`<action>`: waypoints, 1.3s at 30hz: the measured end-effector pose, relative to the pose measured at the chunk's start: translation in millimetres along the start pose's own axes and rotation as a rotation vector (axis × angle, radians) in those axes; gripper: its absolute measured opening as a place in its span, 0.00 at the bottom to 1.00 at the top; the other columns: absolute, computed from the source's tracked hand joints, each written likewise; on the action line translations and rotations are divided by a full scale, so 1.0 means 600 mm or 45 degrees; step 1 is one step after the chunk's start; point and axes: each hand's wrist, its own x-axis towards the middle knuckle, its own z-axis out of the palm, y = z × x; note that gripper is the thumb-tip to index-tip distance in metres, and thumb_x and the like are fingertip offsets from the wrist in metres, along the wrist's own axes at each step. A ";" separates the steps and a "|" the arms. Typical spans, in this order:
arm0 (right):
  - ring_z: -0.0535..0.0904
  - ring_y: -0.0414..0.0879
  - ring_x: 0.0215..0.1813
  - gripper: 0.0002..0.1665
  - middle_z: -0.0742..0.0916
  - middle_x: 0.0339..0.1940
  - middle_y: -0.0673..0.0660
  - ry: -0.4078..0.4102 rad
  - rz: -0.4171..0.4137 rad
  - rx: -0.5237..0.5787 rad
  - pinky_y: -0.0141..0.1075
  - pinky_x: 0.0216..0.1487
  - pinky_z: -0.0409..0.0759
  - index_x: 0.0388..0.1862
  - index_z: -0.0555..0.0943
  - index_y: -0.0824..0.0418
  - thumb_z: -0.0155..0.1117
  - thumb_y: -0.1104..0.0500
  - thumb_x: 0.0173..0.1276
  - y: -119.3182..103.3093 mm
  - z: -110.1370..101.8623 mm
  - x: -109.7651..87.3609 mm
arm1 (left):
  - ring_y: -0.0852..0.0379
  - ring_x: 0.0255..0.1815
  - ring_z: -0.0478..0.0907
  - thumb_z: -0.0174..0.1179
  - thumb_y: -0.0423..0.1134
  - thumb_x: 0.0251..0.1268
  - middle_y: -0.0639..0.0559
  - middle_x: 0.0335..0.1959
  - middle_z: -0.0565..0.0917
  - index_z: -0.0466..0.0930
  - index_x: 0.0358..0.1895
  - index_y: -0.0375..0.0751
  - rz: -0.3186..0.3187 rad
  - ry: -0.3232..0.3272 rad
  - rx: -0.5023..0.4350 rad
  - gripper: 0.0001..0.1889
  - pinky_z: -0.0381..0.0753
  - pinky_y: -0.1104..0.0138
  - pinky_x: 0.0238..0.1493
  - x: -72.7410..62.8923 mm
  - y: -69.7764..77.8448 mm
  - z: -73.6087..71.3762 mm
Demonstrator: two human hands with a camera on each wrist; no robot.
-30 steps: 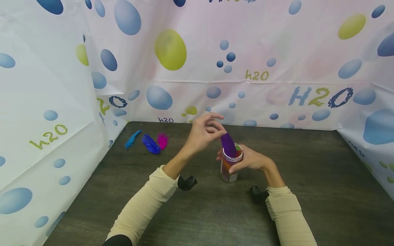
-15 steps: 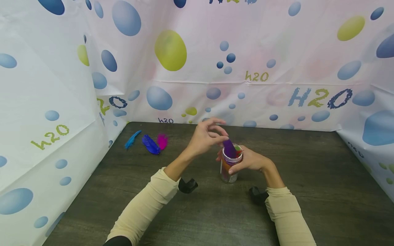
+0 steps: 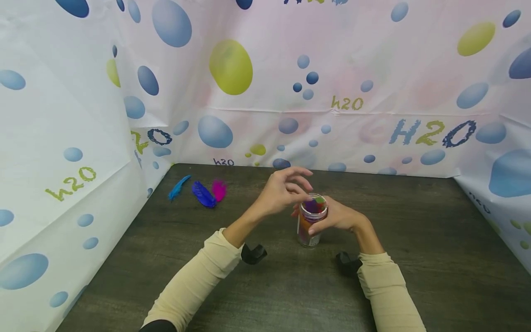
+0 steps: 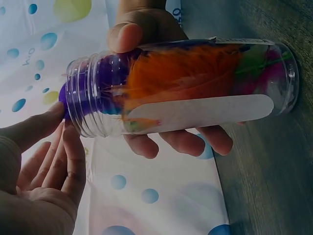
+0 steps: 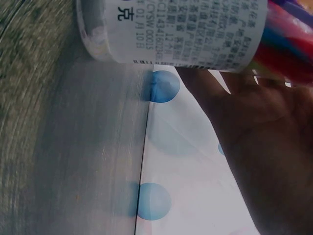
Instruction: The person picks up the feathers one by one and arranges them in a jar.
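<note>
A clear jar [image 3: 306, 233] with a threaded neck stands upright on the table, packed with orange, green, pink and purple feathers. My right hand [image 3: 338, 216] grips it around the side, thumb in front. At the jar's mouth, my left hand [image 3: 283, 192] pinches the end of a purple feather [image 4: 62, 95] between thumb and index finger. Most of that feather is inside the neck; only its tip sticks out in the left wrist view. The right wrist view shows a white printed label [image 5: 195, 29] on the jar above the right hand's palm.
Three feathers lie at the table's far left: light blue [image 3: 179, 187], dark blue [image 3: 203, 194] and pink [image 3: 219, 190]. A white sheet with coloured spots [image 3: 265, 92] hangs behind and along the sides of the dark table [image 3: 415, 230].
My left hand has moved down and slightly right toward the jar's mouth, pushing the purple feather down until little of it shows above the rim. The right hand and jar have stayed put.
</note>
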 end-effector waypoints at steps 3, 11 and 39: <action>0.82 0.64 0.60 0.36 0.80 0.62 0.75 -0.016 -0.022 0.010 0.46 0.60 0.84 0.72 0.73 0.53 0.74 0.66 0.68 0.002 -0.001 -0.001 | 0.43 0.40 0.89 0.69 0.19 0.61 0.32 0.44 0.85 0.76 0.62 0.26 0.017 -0.012 0.027 0.25 0.89 0.61 0.43 -0.001 0.001 0.001; 0.84 0.53 0.58 0.34 0.83 0.61 0.69 -0.029 -0.048 -0.002 0.46 0.59 0.84 0.72 0.75 0.51 0.72 0.66 0.69 0.004 0.001 -0.001 | 0.51 0.33 0.88 0.71 0.20 0.60 0.35 0.41 0.87 0.78 0.60 0.28 0.097 -0.005 0.162 0.24 0.88 0.66 0.37 -0.001 0.004 0.006; 0.80 0.64 0.63 0.32 0.81 0.60 0.77 0.016 -0.021 -0.080 0.43 0.63 0.82 0.65 0.74 0.72 0.75 0.69 0.64 0.001 0.002 0.001 | 0.43 0.31 0.87 0.67 0.28 0.69 0.39 0.34 0.88 0.84 0.48 0.29 -0.021 0.381 0.473 0.08 0.87 0.62 0.34 -0.038 -0.092 -0.072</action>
